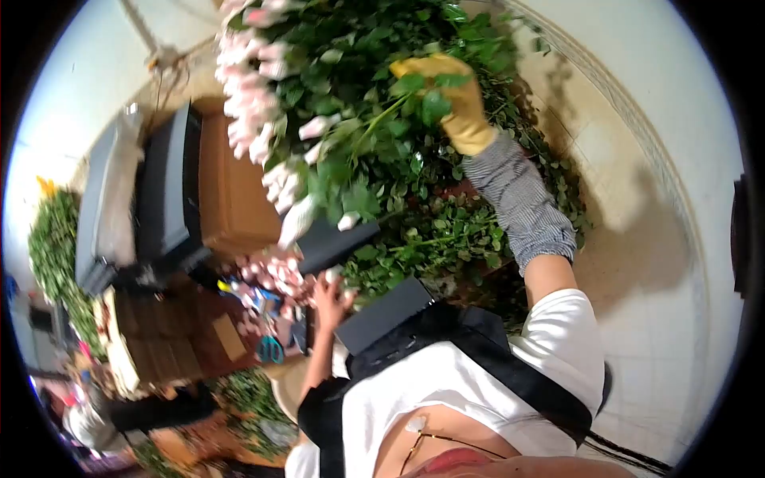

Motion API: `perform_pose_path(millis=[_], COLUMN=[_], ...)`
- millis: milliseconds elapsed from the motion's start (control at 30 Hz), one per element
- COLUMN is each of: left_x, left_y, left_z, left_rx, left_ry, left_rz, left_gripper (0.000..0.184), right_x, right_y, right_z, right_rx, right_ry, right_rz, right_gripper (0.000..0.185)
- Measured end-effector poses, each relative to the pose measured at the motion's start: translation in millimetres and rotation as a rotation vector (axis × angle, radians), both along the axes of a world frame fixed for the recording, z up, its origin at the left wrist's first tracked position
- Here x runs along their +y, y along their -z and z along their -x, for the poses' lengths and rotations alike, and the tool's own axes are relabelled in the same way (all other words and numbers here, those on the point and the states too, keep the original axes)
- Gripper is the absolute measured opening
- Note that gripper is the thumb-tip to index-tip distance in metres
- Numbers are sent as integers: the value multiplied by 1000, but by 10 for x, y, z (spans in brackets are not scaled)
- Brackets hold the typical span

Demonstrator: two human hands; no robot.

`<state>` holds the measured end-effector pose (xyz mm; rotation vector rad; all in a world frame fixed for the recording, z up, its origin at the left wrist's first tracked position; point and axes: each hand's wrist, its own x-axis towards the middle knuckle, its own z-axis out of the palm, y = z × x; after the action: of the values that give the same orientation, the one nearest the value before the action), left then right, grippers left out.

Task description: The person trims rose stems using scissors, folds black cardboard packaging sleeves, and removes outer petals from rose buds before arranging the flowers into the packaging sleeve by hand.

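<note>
Gripping a rose stem [377, 121], the right hand [446, 92] has open floor [629, 199] past the foliage edge [561, 175]; the left hand [328, 301] has fingers spread.

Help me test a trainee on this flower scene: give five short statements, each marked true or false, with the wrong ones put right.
1. The right hand wears a yellow glove. True.
2. The left hand is gloved too. False: it is bare.
3. The roses are pale pink. True.
4. The scissors have red handles. False: they are blue-green.
5. A patterned sleeve covers the right forearm. True.
</note>
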<state>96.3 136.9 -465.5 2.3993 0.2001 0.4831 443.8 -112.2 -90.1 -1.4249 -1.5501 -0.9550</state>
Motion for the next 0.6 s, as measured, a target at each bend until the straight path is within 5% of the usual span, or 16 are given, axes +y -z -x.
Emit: perform_pose_path(millis=[67,100,200,300,333,367,433,467,600], left_x=[-35,-52,-71,-70,-11,-65,-17,-51,-50], left_y=[7,-4,-39,-181,-207,-179,-213,-351,-449], left_z=[-14,-14,-10,-4,-31,-27,-8,13,-18], left_rx=[-43,-93,-77,-68,132,-90,157,43,96], left_ry=[-20,-38,-62,-65,30,-95,-44,-32,-15], left_rz=[-20,-73,2,17,214,171,20,-37,-31], left_gripper=[58,59,59,60,59,55,50,49,48], right_x=[-198,-423,-601,-543,-520,-516,-602,-631,-424], right_y=[87,108,398,1178,1517,1842,2527,2737,2482], right_z=[-18,68,505,1012,1176,1328,1447,1511,1713], right_rx=[16,-188,191,514,560,633,666,732,626], right_ry=[268,831,596,387,354,413,499,596,828], right_rz=[153,416,717,691,695,787,979,975,975], right_gripper=[24,23,19,21,22,23,29,31,31])
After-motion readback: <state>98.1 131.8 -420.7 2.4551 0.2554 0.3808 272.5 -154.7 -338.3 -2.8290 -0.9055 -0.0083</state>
